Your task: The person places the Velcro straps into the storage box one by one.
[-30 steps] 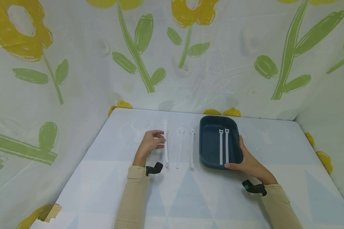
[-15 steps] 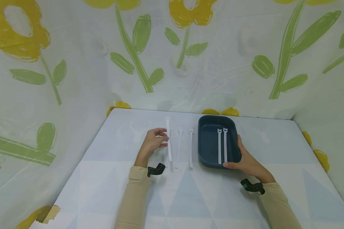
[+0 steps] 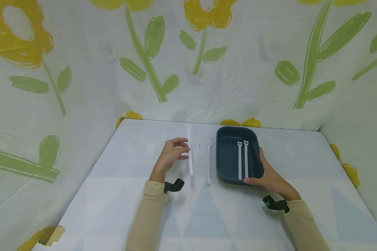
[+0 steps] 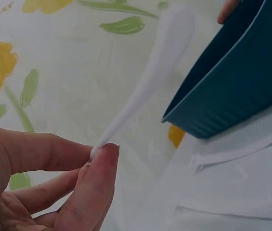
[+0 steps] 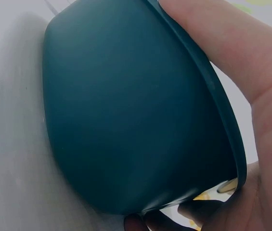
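My left hand pinches a white slot-headed cable strap between thumb and fingertips, and it hangs raised over the table. In the left wrist view the held strap bends up and away from the fingertips. Two similar straps lie side by side in a dark teal tray. My right hand grips this tray at its near right corner, thumb over the rim and fingers along the outer side. In the right wrist view the tray's wall fills most of the picture.
Between the left hand and the tray, another white strap lies on the pale patterned table. At least one more lies partly behind the held strap. A flower-printed sheet rises behind the table and along its sides.
The left hand has lifted its strap off the table and moved it right and slightly away, towards the tray. The right hand keeps its hold on the tray.
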`<state>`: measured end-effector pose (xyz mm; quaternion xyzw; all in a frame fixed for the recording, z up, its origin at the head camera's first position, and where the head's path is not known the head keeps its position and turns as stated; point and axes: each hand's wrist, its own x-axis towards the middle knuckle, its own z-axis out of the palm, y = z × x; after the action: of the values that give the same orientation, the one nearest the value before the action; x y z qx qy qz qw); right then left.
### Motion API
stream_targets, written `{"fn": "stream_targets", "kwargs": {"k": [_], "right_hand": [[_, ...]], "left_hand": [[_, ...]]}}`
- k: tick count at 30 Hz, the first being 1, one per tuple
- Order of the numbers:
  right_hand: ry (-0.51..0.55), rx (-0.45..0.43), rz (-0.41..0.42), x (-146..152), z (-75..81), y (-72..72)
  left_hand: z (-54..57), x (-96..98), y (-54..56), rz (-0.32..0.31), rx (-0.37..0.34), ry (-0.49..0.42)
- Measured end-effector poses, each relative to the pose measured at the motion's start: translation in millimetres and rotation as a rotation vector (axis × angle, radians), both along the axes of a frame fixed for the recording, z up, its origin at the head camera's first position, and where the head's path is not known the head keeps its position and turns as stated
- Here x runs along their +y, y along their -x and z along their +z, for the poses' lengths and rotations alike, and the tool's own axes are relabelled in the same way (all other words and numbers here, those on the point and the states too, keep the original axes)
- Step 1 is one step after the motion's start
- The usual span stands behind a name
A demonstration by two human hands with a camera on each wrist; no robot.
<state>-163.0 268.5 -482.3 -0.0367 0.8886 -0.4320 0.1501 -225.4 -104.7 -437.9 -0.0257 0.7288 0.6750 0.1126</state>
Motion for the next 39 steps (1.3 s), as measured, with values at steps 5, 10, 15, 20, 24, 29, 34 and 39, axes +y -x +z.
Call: {"fn": "stream_targets", "kwargs": {"k": [5, 10, 15, 20, 24, 29, 34, 39], "right_hand": [[-0.009, 0.004, 0.0, -0.2, 0.0, -0.2], [-0.004, 0.004, 0.002, 0.4, 0.9, 0.1], [-0.014, 0.007, 0.003, 0.3, 2.0, 0.7], [-0.019, 0.008, 0.006, -0.1, 2.7, 1.0], [-0.025, 0.006, 0.007, -1.0, 3.6, 1.1], [-0.022, 0.01, 0.014, 0.1, 2.0, 0.9], [-0.016, 0.014, 0.012, 1.4, -0.8, 0.8], [-0.019, 0.009, 0.003, 0.8, -1.3, -0.4]], "left_hand": [[4.2, 6.3, 1.8, -0.015, 0.013, -0.023], [9.7, 14.3, 3.8, -0.021, 0.023, -0.041], [13.3, 22.3, 4.0, -0.034, 0.026, -0.039], [15.9, 30.1, 3.7, -0.05, 0.034, -0.007], [16.9, 35.6, 4.6, -0.065, 0.042, -0.007], [16.4, 41.8, 6.5, -0.084, 0.045, -0.014], [20.1, 50.3, 7.2, -0.108, 0.039, -0.026], [21.9, 59.2, 8.0, -0.123, 0.033, -0.034]]}}
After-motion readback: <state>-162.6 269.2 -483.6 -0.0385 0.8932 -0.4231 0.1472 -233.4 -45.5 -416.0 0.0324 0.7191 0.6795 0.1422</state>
